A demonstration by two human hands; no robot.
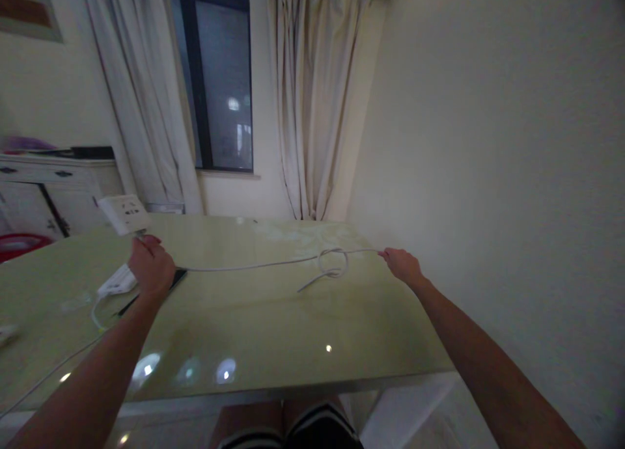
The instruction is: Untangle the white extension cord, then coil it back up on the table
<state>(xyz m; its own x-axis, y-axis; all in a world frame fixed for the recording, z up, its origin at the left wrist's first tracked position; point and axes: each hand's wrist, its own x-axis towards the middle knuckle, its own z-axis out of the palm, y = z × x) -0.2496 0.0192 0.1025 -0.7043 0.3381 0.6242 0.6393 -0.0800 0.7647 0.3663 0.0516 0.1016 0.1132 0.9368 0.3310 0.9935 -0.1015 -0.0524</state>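
A thin white cable [254, 265] stretches across the glossy pale green table [254, 332], with a loose knot loop [333, 263] near its right end and a free tail hanging down-left from the loop. My left hand [150, 267] is closed around the cable's left part, near a white power strip [125, 213] lifted above the table. My right hand [401, 264] pinches the cable's right end just past the knot, near the wall.
A white adapter [116, 281] and a dark flat object [172, 280] lie by my left hand. A white cabinet [53, 189] and red basin [19, 244] stand at left. Curtains and a dark window [222, 78] are behind the table; a bare wall is at right.
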